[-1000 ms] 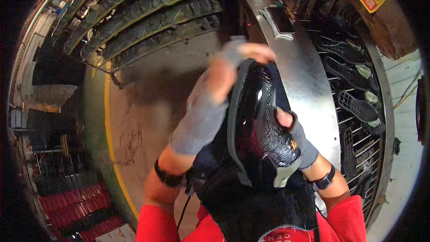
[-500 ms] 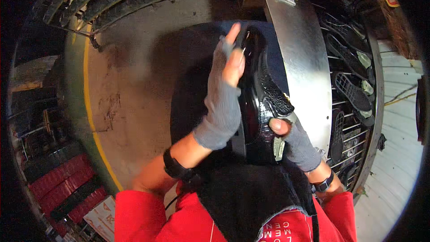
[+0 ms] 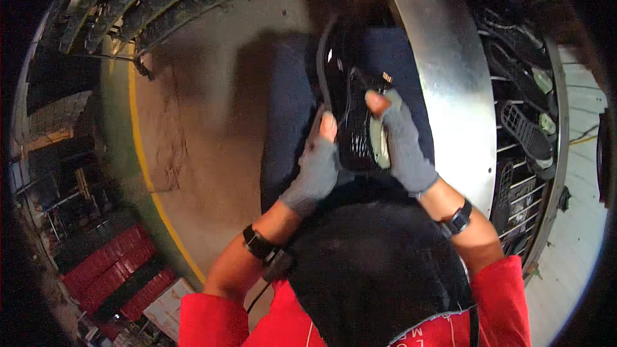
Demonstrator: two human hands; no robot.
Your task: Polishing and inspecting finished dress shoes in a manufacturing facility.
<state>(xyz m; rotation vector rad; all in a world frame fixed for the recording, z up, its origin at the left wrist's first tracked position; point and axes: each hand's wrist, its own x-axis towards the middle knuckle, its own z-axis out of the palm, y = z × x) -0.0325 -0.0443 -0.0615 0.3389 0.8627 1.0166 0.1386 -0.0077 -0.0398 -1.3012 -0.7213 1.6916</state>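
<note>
A worn concrete floor [image 3: 212, 122] with a yellow line [image 3: 138, 141] fills the left of the view, red crates [image 3: 112, 270] stacked at its lower edge; on the right a curved sheet-metal panel [image 3: 450, 90] fronts a wire rack [image 3: 520, 173] holding black shoe soles [image 3: 524, 132]. The person stands between them in a dark apron [image 3: 379, 276] over red sleeves.

The glossy black shoe [image 3: 350, 109] is held in front of the chest, just beside the metal panel, its length running away from the body. A second ago the left hand [image 3: 315, 170] lay raised and flat along the shoe's side, fingers stretched out; half a second ago it was still pressed against it. Now it has dropped to the near end of the shoe, its grip curled about the lower left edge with the thumb up. The right hand [image 3: 402, 144] has climbed from underneath to the right flank, its grip pinching the shoe beside a pale insert [image 3: 378, 144]. The smoothing stroke looks finished, and both hands now steady the shoe, as if for checking or turning.
</note>
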